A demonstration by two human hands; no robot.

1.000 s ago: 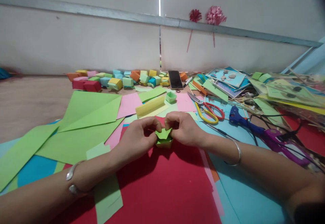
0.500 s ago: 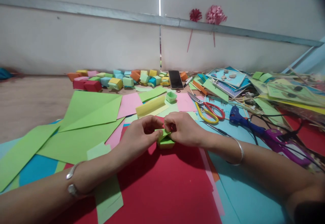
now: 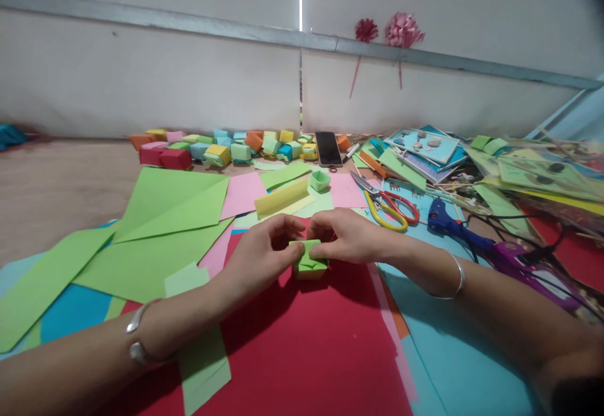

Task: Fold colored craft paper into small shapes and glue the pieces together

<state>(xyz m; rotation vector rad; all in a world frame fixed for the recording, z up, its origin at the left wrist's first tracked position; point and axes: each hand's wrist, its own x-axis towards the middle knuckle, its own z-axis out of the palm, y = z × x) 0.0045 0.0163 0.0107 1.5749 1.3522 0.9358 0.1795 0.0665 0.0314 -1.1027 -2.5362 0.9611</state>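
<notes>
A small green folded paper box (image 3: 310,269) sits on the red paper sheet (image 3: 302,347), its top flaps pressed nearly flat. My left hand (image 3: 267,246) holds it from the left, thumb on the top and fingers curled behind. From the right, my right hand (image 3: 344,233) grips the same box with its thumb on the top flap; the fingertips behind the box are partly hidden. Just beyond my hands lie a rolled yellow paper strip (image 3: 283,197) and a small light-green open paper box (image 3: 320,181).
Scissors (image 3: 389,208) and a blue-and-purple glue gun (image 3: 509,258) with its cord lie at right. Green sheets (image 3: 170,208) cover the left. Several coloured paper boxes (image 3: 175,158) and a phone (image 3: 328,148) line the wall. Stacked picture cards (image 3: 427,145) fill the back right.
The box's raised top flap has been folded down. My right hand has opened from a tight pinch and now presses its thumb on the top.
</notes>
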